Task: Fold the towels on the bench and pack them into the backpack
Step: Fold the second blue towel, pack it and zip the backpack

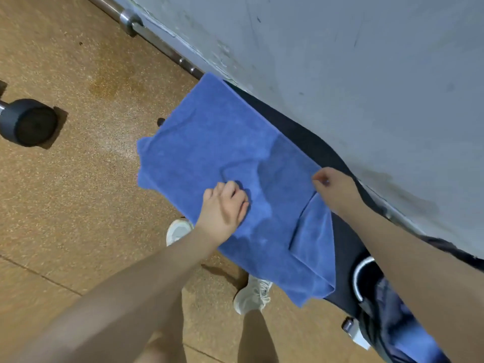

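Observation:
A blue towel [217,142] lies spread over the dark bench [309,137] along the wall, with one part doubled over near its right end. My left hand [225,205] rests on the towel's middle with its fingers curled into the cloth. At the towel's far edge, my right hand [335,189] pinches the cloth. A dark backpack [387,305] with a white curved trim sits on the bench at the lower right, partly behind my right forearm; something blue shows inside it.
A dumbbell [28,121] lies on the brown speckled floor at the left. A steel barbell [146,30] runs along the grey wall's foot. My white shoes [251,294] stand beside the bench's near edge.

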A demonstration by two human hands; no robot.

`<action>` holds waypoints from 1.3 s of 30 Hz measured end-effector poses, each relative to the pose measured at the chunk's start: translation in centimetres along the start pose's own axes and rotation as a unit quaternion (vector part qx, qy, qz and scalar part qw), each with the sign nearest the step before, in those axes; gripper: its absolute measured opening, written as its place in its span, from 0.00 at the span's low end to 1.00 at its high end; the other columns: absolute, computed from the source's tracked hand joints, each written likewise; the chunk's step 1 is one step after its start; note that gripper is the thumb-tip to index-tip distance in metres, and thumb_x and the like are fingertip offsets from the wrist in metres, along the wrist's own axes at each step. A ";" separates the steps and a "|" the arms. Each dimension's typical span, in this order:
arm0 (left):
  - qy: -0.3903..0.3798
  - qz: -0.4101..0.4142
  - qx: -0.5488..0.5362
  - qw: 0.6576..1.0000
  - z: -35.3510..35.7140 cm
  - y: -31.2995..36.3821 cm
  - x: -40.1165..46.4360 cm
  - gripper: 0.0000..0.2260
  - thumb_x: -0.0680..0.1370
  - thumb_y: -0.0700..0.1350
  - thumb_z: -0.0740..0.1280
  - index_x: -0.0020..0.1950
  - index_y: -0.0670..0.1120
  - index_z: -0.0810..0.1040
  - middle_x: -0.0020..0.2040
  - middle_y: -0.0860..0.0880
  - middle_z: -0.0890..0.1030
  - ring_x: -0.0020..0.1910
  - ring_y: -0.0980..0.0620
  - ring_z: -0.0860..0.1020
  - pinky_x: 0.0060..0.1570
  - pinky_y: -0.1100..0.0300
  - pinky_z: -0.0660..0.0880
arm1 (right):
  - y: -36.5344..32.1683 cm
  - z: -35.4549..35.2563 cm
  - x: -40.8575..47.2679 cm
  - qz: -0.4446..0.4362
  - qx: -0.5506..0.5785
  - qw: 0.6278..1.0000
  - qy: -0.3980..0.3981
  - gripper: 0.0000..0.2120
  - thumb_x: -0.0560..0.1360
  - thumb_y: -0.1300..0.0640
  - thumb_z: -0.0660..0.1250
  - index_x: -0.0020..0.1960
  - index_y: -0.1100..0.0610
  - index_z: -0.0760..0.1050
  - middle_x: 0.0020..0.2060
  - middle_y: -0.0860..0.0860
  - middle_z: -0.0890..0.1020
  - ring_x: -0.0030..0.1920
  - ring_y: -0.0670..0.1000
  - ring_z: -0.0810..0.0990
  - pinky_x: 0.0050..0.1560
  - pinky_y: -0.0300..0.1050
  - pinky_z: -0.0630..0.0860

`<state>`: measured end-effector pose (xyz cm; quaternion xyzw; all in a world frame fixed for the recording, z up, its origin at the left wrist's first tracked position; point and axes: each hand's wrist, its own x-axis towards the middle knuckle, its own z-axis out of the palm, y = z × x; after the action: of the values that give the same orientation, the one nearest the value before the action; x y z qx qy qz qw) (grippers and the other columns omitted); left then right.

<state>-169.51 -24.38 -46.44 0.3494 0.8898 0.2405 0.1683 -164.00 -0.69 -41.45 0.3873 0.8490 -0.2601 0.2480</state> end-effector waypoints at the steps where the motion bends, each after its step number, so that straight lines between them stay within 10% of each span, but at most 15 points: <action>1: -0.023 0.013 -0.010 1.000 1.0 2.0 -0.6 0.13 0.72 0.49 0.56 0.35 0.47 0.76 0.35 0.49 0.75 0.33 0.48 0.73 0.32 0.59 0.60 | 2.0 -0.2 -1.2 0.011 -0.023 0.999 -0.020 0.08 0.76 0.60 0.60 0.51 0.60 0.76 0.49 0.56 0.81 0.45 0.52 0.75 0.43 0.39 0.65; 5: -0.111 0.018 0.012 0.994 5.6 9.3 -2.9 0.12 0.72 0.52 0.58 0.36 0.48 0.78 0.33 0.50 0.76 0.29 0.49 0.78 0.30 0.60 0.69 | 8.6 1.0 -4.8 0.032 -0.046 0.995 -0.077 0.09 0.77 0.58 0.58 0.50 0.60 0.75 0.47 0.56 0.80 0.48 0.57 0.77 0.47 0.46 0.71; 10: -0.155 -0.195 -0.076 0.965 10.0 14.6 -4.9 0.17 0.79 0.52 0.58 0.63 0.44 0.67 0.60 0.45 0.74 0.59 0.43 0.73 0.55 0.52 0.66 | 11.0 4.1 -6.0 -0.138 -0.088 0.986 -0.032 0.17 0.77 0.60 0.59 0.66 0.55 0.67 0.60 0.56 0.70 0.52 0.58 0.76 0.51 0.49 0.73; 14: -0.092 -0.320 -0.177 0.926 11.1 16.3 -4.1 0.08 0.76 0.47 0.64 0.51 0.44 0.73 0.44 0.46 0.79 0.49 0.42 0.76 0.45 0.52 0.69 | 10.3 5.2 -5.1 -0.272 -0.063 0.960 -0.022 0.22 0.74 0.66 0.54 0.66 0.57 0.71 0.60 0.59 0.69 0.46 0.57 0.73 0.41 0.46 0.70; 18: -0.053 -0.367 -0.416 0.831 10.3 18.7 -3.1 0.09 0.73 0.40 0.67 0.36 0.46 0.67 0.33 0.49 0.69 0.37 0.50 0.69 0.35 0.60 0.64 | 11.3 3.3 -5.0 -0.295 0.010 0.954 -0.051 0.19 0.71 0.71 0.54 0.55 0.62 0.78 0.60 0.55 0.70 0.53 0.51 0.70 0.50 0.36 0.66; 23: -0.061 -0.384 -0.693 0.608 9.0 23.1 -3.5 0.06 0.76 0.36 0.65 0.47 0.46 0.71 0.38 0.48 0.74 0.36 0.53 0.73 0.40 0.62 0.73 | 13.5 -1.3 -5.2 -0.274 0.074 0.954 -0.101 0.10 0.76 0.64 0.60 0.42 0.68 0.79 0.53 0.57 0.78 0.49 0.48 0.73 0.50 0.29 0.69; 26: -0.049 -0.376 -0.743 0.551 9.7 25.0 -3.4 0.10 0.77 0.33 0.62 0.56 0.43 0.71 0.36 0.50 0.76 0.34 0.58 0.76 0.38 0.67 0.76 | 14.7 -2.9 -5.1 -0.203 0.139 0.959 -0.142 0.13 0.75 0.55 0.65 0.43 0.66 0.79 0.50 0.58 0.78 0.48 0.54 0.78 0.54 0.47 0.77; 31: -0.037 -0.317 -0.836 0.446 9.9 25.2 -2.7 0.23 0.69 0.25 0.53 0.57 0.44 0.71 0.52 0.47 0.80 0.46 0.51 0.82 0.47 0.60 0.78 | 17.4 -2.7 -5.5 -0.216 0.094 0.960 -0.155 0.15 0.66 0.59 0.76 0.50 0.64 0.78 0.54 0.47 0.69 0.47 0.45 0.73 0.45 0.26 0.69; 34: -0.053 -0.281 -0.824 0.489 9.9 24.9 -2.1 0.23 0.63 0.27 0.57 0.55 0.44 0.72 0.52 0.44 0.81 0.49 0.45 0.81 0.53 0.55 0.78 | 19.1 -1.9 -5.2 -0.274 0.014 0.956 -0.101 0.14 0.66 0.63 0.74 0.48 0.68 0.77 0.47 0.56 0.75 0.45 0.50 0.73 0.45 0.35 0.71; 39: -0.054 -0.325 -0.526 0.784 12.2 24.4 -3.8 0.13 0.77 0.32 0.57 0.42 0.50 0.72 0.39 0.50 0.75 0.39 0.53 0.75 0.45 0.63 0.71 | 21.4 -1.1 -4.3 -0.217 0.006 0.976 -0.013 0.09 0.72 0.70 0.61 0.49 0.63 0.77 0.46 0.58 0.80 0.47 0.56 0.77 0.42 0.35 0.66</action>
<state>-147.91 -7.63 -42.73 -0.0909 0.6754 0.5836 0.4417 -144.95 9.84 -43.28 0.1919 0.9080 -0.3176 0.1943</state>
